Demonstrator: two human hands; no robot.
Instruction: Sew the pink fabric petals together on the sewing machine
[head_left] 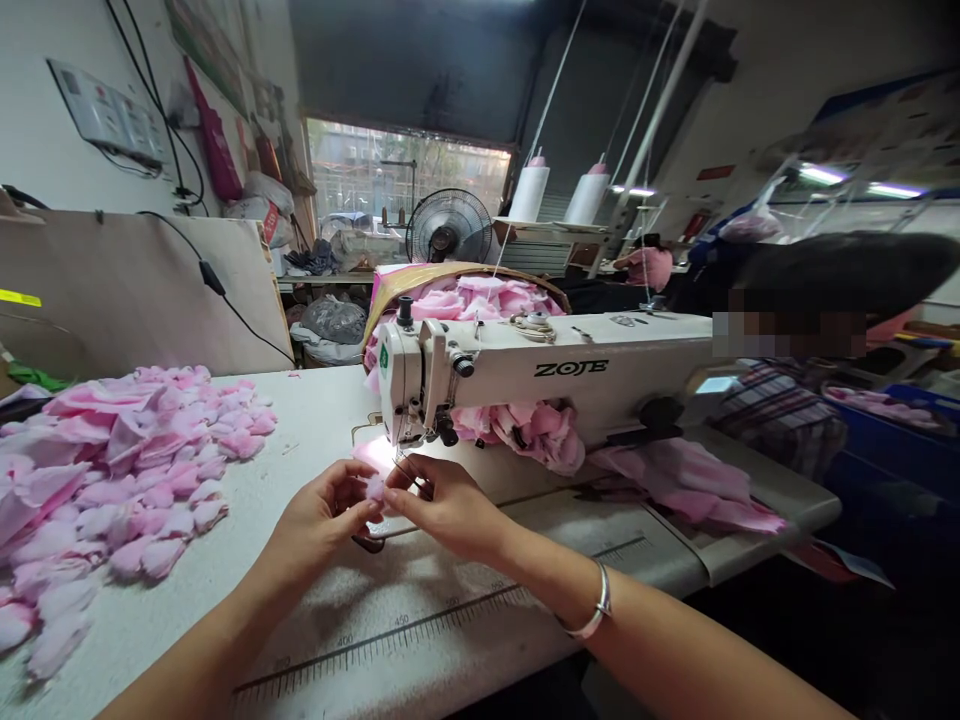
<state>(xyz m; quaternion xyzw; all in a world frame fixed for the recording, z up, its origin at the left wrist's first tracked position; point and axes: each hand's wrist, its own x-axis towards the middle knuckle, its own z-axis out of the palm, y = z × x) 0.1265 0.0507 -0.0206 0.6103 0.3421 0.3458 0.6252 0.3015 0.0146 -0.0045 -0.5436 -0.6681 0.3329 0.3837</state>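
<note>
My left hand (328, 503) pinches a small pale-pink fabric piece (375, 488) near the lit end of the white metal sewing machine (510, 365), probably to see it; my right hand (448, 503) curls partly closed beside it, hold unclear

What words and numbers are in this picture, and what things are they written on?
"ZOJE": on the side of the white sewing machine.
"400": on the ruler scale printed along the table.
"450": on the same scale, further right.
Too small or blurred to read: the scale's other numbers, and any writing on the green badge of the machine, the yellow sticker at far left or the red sign at upper right.
</note>
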